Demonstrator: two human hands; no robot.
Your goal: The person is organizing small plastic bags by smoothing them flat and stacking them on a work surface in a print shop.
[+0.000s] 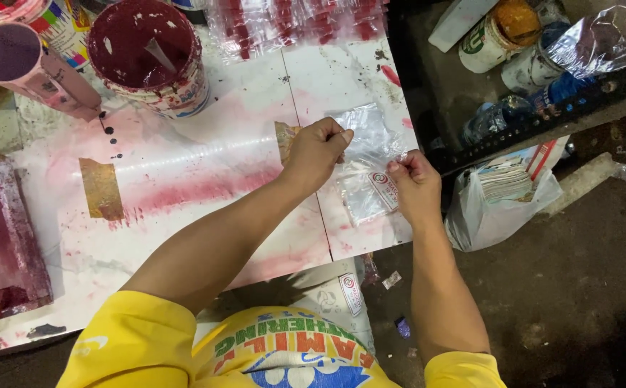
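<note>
Both hands work a small clear plastic bag (365, 169) that lies near the right edge of the table (205, 165), about halfway along that edge. The left hand (318, 149) has its fingers (342, 136) pinched together on the bag's upper part; the right hand (413, 183) has its fingers (397, 164) closed on the bag's right side, just above a round red printed mark (383, 188) on the film.

The likeliest trouble is the film itself. It is thin, glossy and limp, so it could slip out of either pinch, crease, or cling to the table, which is streaked with pink and red paint stains. If any of that paint is wet, the bag could pick up smears; I cannot tell from here whether it is dry. Because the bag sits so close to the right edge, a loose pull could also drag it off onto the dark floor (579, 302). An elbow swung wide toward the far left corner could knock the open paint can (151, 54), whose inside is coated deep maroon.

The table top is smooth, white and hard, with a brown strip of tape (101, 188) stuck flat toward its left side. A pink cylindrical tube (29, 68) lies beside the can. A flat frame (0, 237) stained dark red rests at the left edge. More clear bags with red printing (298, 21) are stacked along the far edge, wrinkled and shiny.
</note>
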